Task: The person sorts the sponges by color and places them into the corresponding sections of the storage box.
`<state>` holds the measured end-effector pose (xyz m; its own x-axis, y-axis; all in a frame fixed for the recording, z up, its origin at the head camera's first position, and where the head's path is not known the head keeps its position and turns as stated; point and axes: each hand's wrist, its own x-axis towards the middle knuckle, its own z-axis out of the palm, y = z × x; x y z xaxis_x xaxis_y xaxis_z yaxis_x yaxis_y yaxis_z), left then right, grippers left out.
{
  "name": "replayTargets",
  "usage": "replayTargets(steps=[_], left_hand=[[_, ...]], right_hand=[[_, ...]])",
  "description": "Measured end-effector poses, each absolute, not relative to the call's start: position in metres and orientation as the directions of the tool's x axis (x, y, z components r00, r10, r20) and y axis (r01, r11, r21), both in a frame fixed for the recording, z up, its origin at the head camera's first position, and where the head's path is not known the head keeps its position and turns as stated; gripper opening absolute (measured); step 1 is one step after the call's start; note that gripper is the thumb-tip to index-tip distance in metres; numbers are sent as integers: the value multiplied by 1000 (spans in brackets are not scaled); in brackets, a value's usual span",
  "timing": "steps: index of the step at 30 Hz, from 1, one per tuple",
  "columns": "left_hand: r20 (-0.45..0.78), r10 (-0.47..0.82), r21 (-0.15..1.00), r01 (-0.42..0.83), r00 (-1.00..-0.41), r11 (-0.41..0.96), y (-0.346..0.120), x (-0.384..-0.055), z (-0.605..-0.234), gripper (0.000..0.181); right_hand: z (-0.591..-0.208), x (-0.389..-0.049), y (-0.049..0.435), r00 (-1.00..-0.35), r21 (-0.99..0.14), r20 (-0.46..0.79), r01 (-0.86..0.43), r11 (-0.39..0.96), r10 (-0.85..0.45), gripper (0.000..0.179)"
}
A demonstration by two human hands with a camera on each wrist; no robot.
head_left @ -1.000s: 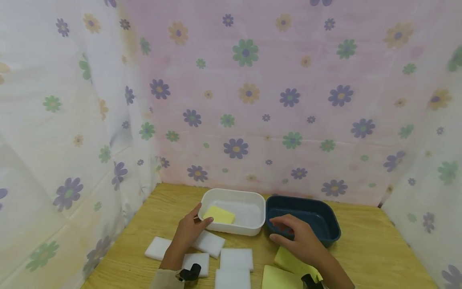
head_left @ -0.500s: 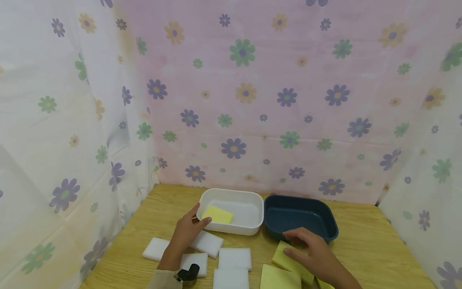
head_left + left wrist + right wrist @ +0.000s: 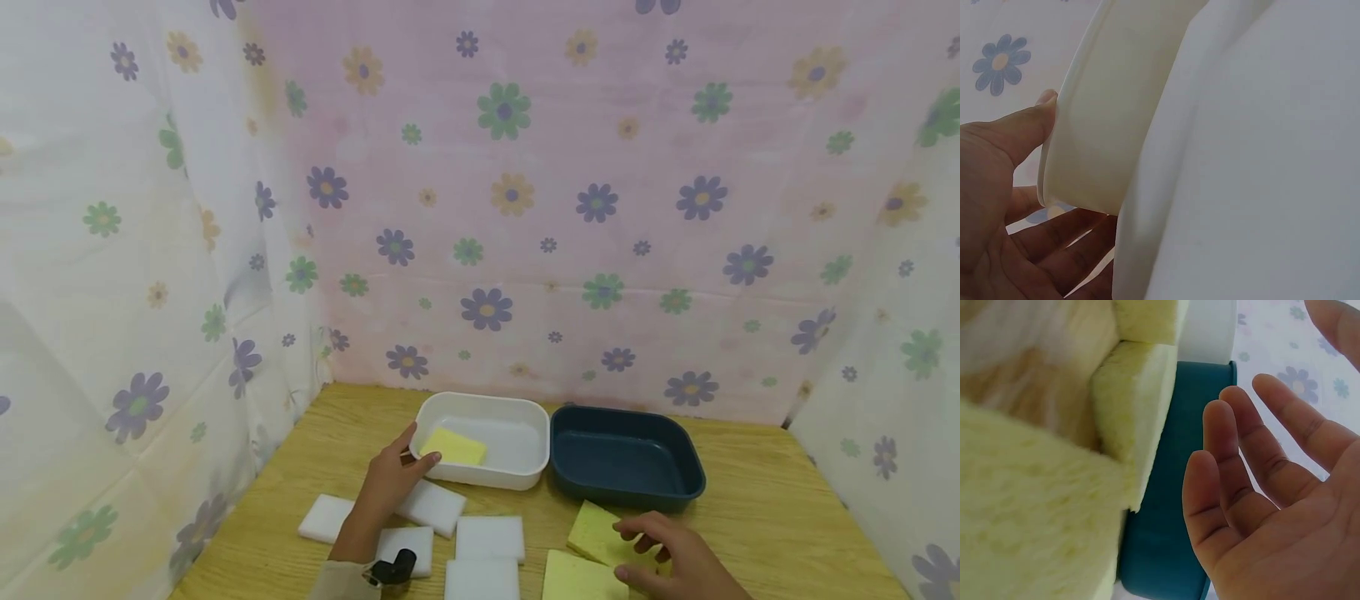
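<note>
My left hand [image 3: 392, 477] holds the near left corner of a white plastic tub [image 3: 525, 481]. In the left wrist view its thumb [image 3: 1035, 128] lies on the rim, with the fingers along the outer wall. Inside that tub lies a yellow sponge [image 3: 454, 447]. Over the yellow sponges at the front right hovers my right hand [image 3: 678, 557], its fingers spread and slightly bent around nothing. One sponge [image 3: 592, 531] lies tilted beside its fingertips, and another sponge [image 3: 581, 577] is nearer the front. The right wrist view shows the bare palm [image 3: 1297, 537] facing the sponges.
A dark blue tub [image 3: 622, 492] stands right beside the white one. Several white sponge blocks [image 3: 489, 537] lie on the wooden table [image 3: 780, 500] in front of the white tub. Flowered cloth [image 3: 555, 167] hangs behind and at both sides.
My right hand has withdrawn from over the dark blue tub, moving right and toward the front, to above the yellow sponges. My left hand stays at the white tub's corner.
</note>
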<state>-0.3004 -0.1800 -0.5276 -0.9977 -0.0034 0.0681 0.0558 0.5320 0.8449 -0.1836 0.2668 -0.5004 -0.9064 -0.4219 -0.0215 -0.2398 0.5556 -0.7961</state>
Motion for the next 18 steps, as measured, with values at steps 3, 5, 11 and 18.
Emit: replayTargets(steps=[3, 5, 11, 18], left_hand=[[68, -2, 842, 56, -998, 537, -180, -299, -527, 90], [67, -6, 842, 54, -998, 536, -181, -299, -527, 90], [51, -7, 851, 40, -999, 524, -180, -299, -528, 88], [50, 0, 848, 42, -999, 528, -181, -301, -528, 88]], right_hand=[[-506, -180, 270, -905, -809, -31, -226, 542, -424, 41], [-510, -180, 271, -898, -817, -18, -240, 524, -440, 41], [-541, -188, 282, -802, -757, 168, -478, 445, -573, 49], [-569, -199, 290, -697, -625, 295, -658, 420, -654, 58]])
